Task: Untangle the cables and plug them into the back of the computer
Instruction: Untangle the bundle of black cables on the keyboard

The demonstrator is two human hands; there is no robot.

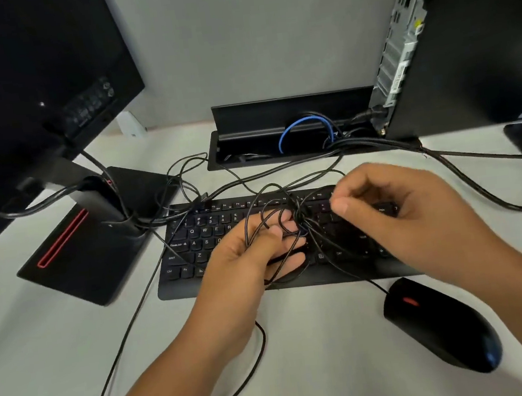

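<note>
A knot of thin black cables (301,222) hangs just past the left hand's fingertips, over the middle of a black keyboard (193,247). The left hand (250,254) has its fingers curled through several loops of the cables, holding them. The right hand (394,205), just right of the knot, pinches thumb against curled fingers; whether a strand lies between them I cannot tell. A black mouse (440,324) lies below the right wrist. Beyond the fingers, the computer (463,44) stands with its back panel facing left, beside a cable tray (292,109) holding a blue cable (288,133). A monitor (28,78) stands far left.
</note>
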